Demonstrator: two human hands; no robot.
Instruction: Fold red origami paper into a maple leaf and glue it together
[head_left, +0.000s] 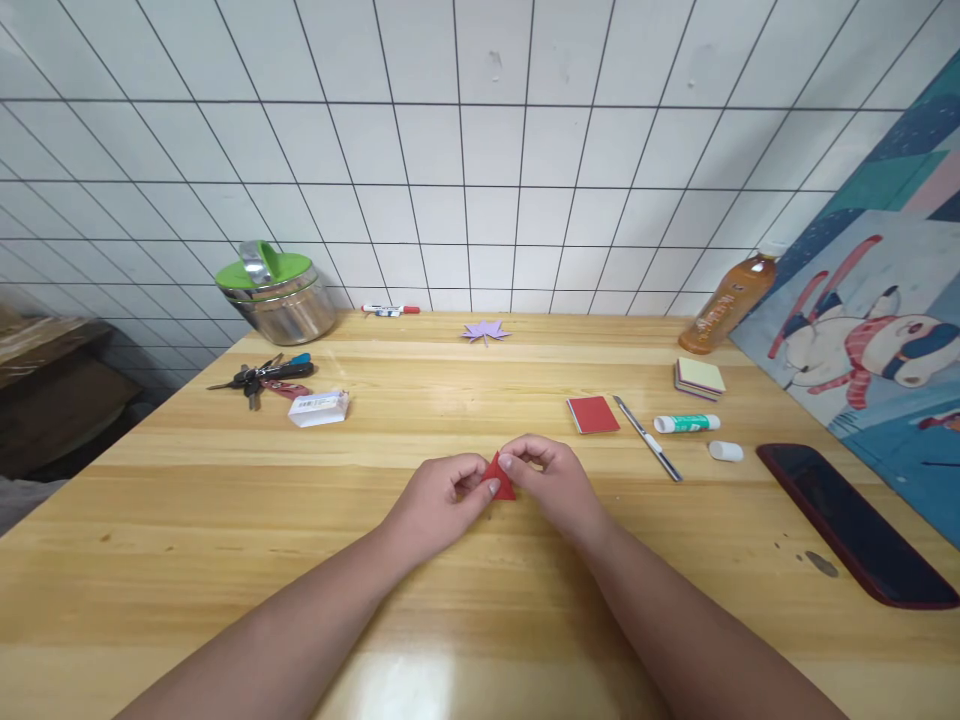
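Observation:
A small red folded paper triangle (pixel 504 490) is held between both hands over the middle of the wooden table. My left hand (pixel 444 500) pinches its left side, the thumb lying on the front face. My right hand (pixel 551 485) grips it near the upper tip with thumb and fingers. The fingers behind the paper are partly hidden. Just beyond my right hand lies a stack of square paper with a red sheet on top (pixel 594 414). Farther back, near the wall, sits a purple paper maple leaf (pixel 486 331).
Right of the red stack are a utility knife (pixel 648 438), a glue stick (pixel 686 424), its white cap (pixel 726 451), a pale paper stack (pixel 700 377), a bottle (pixel 731 300) and a phone (pixel 855 525). Leftward are keys (pixel 259 377), a small white box (pixel 319 408), a green-lidded pot (pixel 289 305) and markers (pixel 390 310).

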